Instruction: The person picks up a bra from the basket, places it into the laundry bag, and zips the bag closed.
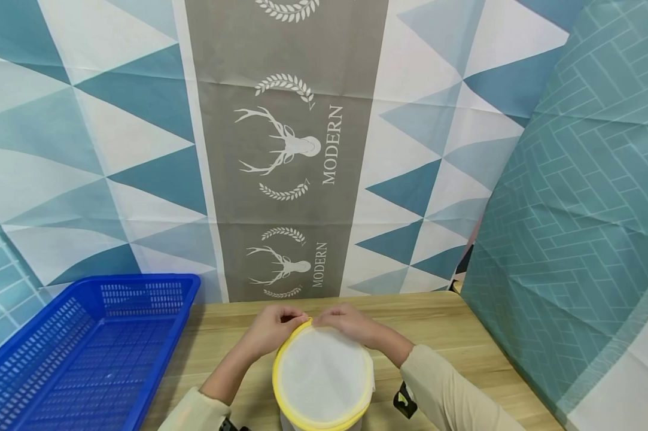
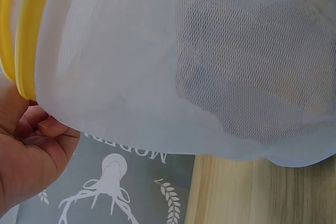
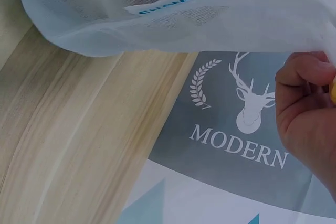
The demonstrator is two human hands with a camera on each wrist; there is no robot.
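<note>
A round white mesh laundry bag [image 1: 326, 374] with a yellow rim stands upright on the wooden table, its flat top toward me. My left hand [image 1: 271, 329] pinches the yellow rim at the far edge, the fingers curled in the left wrist view. Close beside it, my right hand [image 1: 350, 325] grips the same edge, with a bit of yellow [image 3: 333, 92] showing at its fingers. Something darker shows through the mesh side [image 2: 257, 72]. A white label [image 3: 170, 1] with blue letters is on the bag's side.
To the left is a blue plastic basket [image 1: 186, 299] with slotted walls. The wooden table [image 1: 426, 317] runs up to a patterned wall cloth [image 1: 280, 203] behind. On the right hangs a teal cloth [image 1: 582, 209] along the table's side.
</note>
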